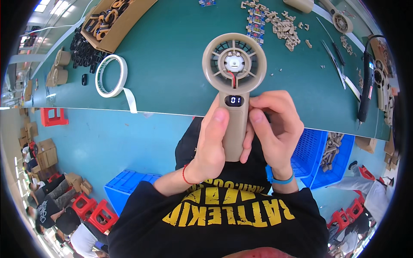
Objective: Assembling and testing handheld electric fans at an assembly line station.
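Note:
A beige handheld fan (234,129) is held upright over the table's near edge, its round head pointing away from me. Its small display is lit, and a red wire shows behind the open grille next to the white motor hub. My left hand (211,146) wraps round the handle, thumb along its left side and fingertips showing at the right. Curled against the upper right side of the handle is my right hand (277,124); its thumb and index finger touch the fan just beside the display. What lies under those fingertips is hidden.
On the green table (167,64) lie a tape roll (99,77), black parts (86,49), small circuit boards (255,26) and beige pieces (286,32). A cardboard box (124,21) stands far left. Tweezers (337,64) and an electric screwdriver (366,86) lie right. Blue crates (307,150) sit below.

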